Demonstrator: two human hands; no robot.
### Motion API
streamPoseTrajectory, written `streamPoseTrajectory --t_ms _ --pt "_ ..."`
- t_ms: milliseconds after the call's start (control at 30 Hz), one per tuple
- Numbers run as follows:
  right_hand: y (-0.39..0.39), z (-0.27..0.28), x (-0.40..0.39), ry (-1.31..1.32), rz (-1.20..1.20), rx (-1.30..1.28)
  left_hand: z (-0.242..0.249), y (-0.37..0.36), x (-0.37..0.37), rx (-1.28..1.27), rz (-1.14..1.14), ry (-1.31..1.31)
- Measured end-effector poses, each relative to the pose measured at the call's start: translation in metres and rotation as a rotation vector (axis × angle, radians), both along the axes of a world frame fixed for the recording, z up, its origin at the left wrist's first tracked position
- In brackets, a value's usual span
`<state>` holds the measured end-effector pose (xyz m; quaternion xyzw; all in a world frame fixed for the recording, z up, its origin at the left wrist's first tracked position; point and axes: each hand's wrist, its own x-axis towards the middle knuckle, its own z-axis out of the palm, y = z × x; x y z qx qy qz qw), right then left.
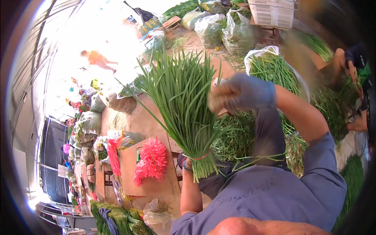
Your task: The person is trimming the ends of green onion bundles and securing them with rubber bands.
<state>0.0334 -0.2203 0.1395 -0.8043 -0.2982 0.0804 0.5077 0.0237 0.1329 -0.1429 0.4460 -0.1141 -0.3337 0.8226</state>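
A thick bunch of garlic chives (184, 105) stands tilted in front of me, long green leaves fanning upward. A red band (201, 157) wraps it near its cut pale ends. My left hand (187, 166) grips the bunch from behind at the base; most of its fingers are hidden. At the right edge of the leaves is my right hand (250, 93), in a grey-blue glove with lighter fingertips. Motion smears its fingers, so their closure does not show. Below it, loose green stalks and trimmings (235, 137) lie by my leg.
To the left, a board (158, 188) carries a pile of red ties (151, 161). A white bag of chives (270, 66) stands right, near another person's arm (357, 124). Filled plastic bags (207, 29) and a white crate (272, 13) are farther back. More chives (117, 219) lie lower left.
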Motion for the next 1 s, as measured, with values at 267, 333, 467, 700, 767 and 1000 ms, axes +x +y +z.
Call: streamPoseTrajectory --t_ms 267,333,467,700,767,1000 --pt "0.045 -0.004 0.084 -0.216 -0.337 -0.111 -0.01 0.001 0.002 0.004 -0.027 0.002" --pt "0.047 -0.006 0.084 -0.018 -0.205 0.256 -0.014 0.003 -0.001 0.007 -0.033 0.007" --pt "0.026 -0.009 0.077 0.184 0.129 0.966 -0.023 0.008 0.0 -0.002 -0.045 -0.002" --pt "-0.009 0.012 0.032 0.431 0.172 0.066 -0.03 0.015 0.01 0.0 -0.067 -0.03" --pt "-0.015 0.001 0.035 0.454 0.198 -0.004 -0.03 0.016 0.012 0.004 -0.074 -0.038" --pt "-0.01 0.018 0.019 0.345 0.346 0.019 -0.033 0.018 0.012 0.012 -0.079 -0.064"
